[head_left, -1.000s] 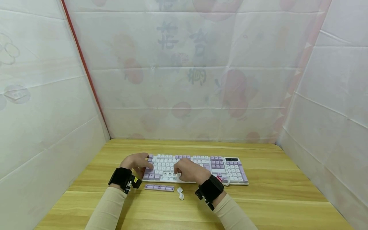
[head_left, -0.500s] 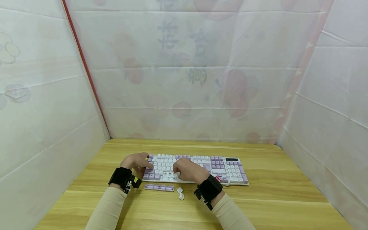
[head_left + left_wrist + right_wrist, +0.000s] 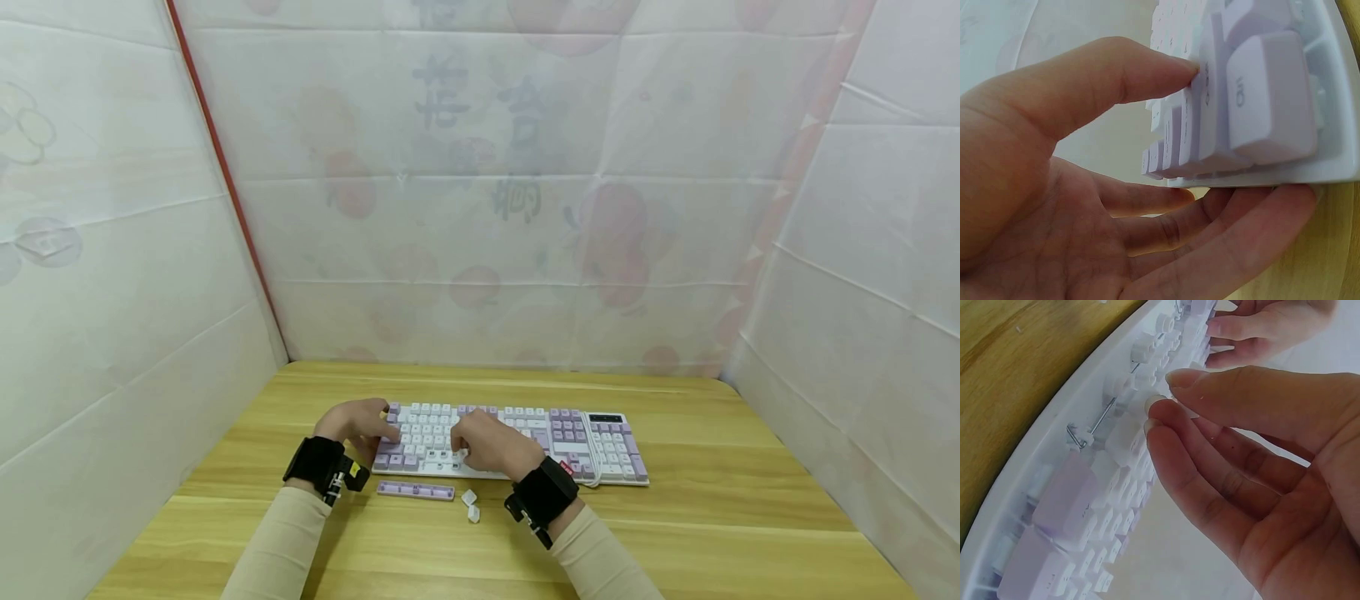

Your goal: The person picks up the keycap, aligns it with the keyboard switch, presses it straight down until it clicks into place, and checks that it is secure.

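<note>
The keyboard lies flat on the tabletop, between and beneath the two hands. The left hand grips its left end: the thumb presses on the purple keys while the fingers run under the edge, a hold that looks meant to steady it. The Ctrl key sits just beside that thumb.

The right hand is over the bottom rows, thumb and fingertips drawn into a pinch. It seems to hold a white key, mostly hidden by the fingers. Under and beside those fingertips are bare stems and a thin wire, where the frame carries no caps.

Nearer the person than the right hand, two loose caps, one just beyond the other, are probably put there for easy reach. To their left, between the hands, the space bar lies upside down like a shallow trough, its hollow divided by cross-ribs; it is likely kept close to its bare seat. Right of the right hand, the white cable lies bundled across the keyboard, near a red tag.
</note>
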Tool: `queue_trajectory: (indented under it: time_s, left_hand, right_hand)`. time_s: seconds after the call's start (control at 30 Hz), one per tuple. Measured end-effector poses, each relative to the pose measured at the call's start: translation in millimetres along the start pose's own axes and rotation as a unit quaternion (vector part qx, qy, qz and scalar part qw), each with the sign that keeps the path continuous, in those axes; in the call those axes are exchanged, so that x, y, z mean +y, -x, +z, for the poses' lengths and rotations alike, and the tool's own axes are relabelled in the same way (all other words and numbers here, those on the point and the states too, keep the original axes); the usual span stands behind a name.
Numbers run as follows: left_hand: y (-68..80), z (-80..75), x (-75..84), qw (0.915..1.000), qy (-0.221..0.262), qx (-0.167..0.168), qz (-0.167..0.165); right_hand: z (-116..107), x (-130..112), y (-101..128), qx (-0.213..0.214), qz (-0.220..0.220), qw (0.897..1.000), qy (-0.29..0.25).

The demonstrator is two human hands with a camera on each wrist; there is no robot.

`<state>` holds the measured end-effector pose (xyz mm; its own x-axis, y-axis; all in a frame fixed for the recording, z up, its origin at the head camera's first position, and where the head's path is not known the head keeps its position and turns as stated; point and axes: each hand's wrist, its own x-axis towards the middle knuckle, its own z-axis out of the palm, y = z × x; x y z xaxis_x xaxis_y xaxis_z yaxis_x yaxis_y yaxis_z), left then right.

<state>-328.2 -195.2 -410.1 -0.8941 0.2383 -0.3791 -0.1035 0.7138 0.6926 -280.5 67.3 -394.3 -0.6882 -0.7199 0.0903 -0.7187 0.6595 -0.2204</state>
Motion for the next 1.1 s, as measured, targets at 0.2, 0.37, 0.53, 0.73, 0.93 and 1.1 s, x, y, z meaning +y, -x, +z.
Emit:
queue_trajectory:
  time_s: [0.2, 0.37, 0.53, 0.73, 0.93, 1.1]
  left_hand:
    - [-0.5, 0.9, -0.5, 1.0, 0.007, -0.001, 0.003]
    - [-0.6, 1.1, -0.4, 1.0, 0.005, 0.0, 0.002]
    - [-1.2, 1.2, -0.7, 1.0, 0.006, -0.001, 0.0]
    - [-0.9, 0.8, 0.1, 1.0, 0.007, -0.001, 0.001]
    - [-1.7, 1.4, -1.6, 1.0, 0.005, 0.001, -0.003]
    - [-1.5, 0.7, -1.9, 1.0, 0.002, 0.003, -0.001]
  right_hand:
    - [0.8, 0.5, 1.0, 0.004, -0.002, 1.0, 0.004]
    - [0.4, -0.1, 2.4, 0.003, -0.003, 1.0, 0.002]
    - [0.7, 0.2, 2.3, 0.001, 0.001, 1.0, -0.004]
    - [0.6, 0.5, -1.5, -0.006, 0.01, 1.0, -0.006]
    - [0.2, -1.9, -3.1, -0.005, 0.014, 1.0, -0.006]
    - [0.4, -3.9, -4.5, -0.006, 0.038, 0.999, -0.003]
